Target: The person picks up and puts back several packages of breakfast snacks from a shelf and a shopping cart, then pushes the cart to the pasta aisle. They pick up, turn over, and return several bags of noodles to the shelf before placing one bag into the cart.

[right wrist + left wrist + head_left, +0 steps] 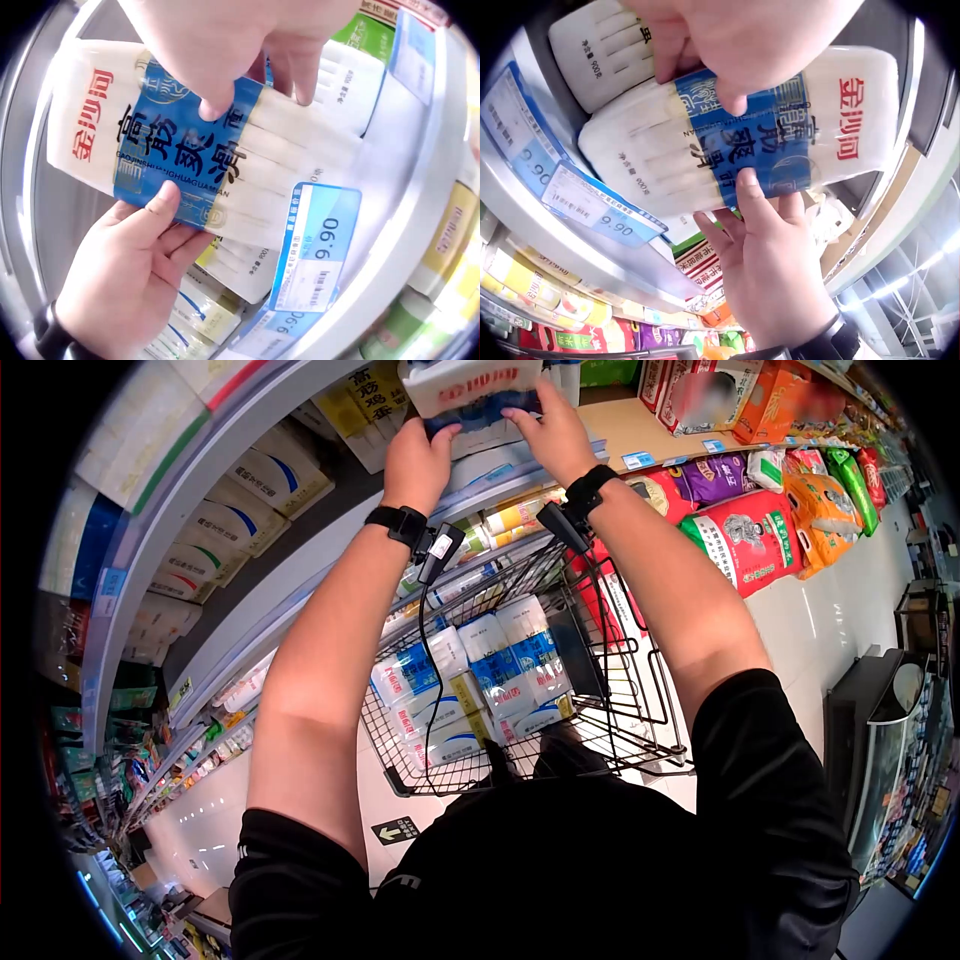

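A white pack of dried noodles with a blue band and red lettering is held between my two hands at the shelf edge. My left hand grips one long side, its thumb lying on the blue band. On the opposite side my right hand grips it the same way, thumb on top and fingers reaching underneath. In the right wrist view the pack overlaps the shelf lip behind a price tag. Another white noodle pack lies beside it on the shelf.
Below my arms stands a black wire shopping cart with several noodle packs inside. More packs fill the shelf on the left. Red and orange bags are stacked at the right, under a shelf with boxes.
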Action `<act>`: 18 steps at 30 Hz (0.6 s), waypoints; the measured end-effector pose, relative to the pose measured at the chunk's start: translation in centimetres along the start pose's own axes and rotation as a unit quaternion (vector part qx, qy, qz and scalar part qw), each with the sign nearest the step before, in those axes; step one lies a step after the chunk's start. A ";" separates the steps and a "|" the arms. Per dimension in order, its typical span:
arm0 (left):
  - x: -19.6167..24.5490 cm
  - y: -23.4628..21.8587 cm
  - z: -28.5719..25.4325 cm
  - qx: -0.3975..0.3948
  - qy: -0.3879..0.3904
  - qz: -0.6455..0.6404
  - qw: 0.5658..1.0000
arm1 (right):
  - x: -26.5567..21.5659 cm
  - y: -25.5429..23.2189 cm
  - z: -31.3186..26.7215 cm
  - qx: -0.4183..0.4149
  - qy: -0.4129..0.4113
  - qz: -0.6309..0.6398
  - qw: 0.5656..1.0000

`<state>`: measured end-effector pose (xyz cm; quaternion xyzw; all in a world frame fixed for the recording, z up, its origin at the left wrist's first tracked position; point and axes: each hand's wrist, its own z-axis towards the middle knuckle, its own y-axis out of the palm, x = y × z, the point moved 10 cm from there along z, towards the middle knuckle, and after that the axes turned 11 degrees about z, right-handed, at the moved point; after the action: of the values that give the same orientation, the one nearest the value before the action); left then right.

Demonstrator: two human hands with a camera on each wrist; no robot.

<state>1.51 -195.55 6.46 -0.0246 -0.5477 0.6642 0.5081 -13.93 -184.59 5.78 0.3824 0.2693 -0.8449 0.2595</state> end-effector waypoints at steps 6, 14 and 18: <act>-1.5 2.1 2.5 0.013 -0.044 0.091 0.995 | 3.3 0.6 1.2 0.038 0.080 -0.005 0.996; -3.3 3.6 5.8 -0.070 -0.035 0.170 0.982 | 6.5 1.1 1.7 0.017 0.128 -0.080 0.988; -3.8 2.6 5.6 -0.040 -0.096 0.109 0.989 | 8.0 1.6 2.2 -0.007 0.105 -0.148 0.983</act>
<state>-1.57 -201.86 4.75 -0.0404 -0.6139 0.6925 0.3767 -18.57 -189.04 0.36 0.4233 0.3551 -0.8270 0.1043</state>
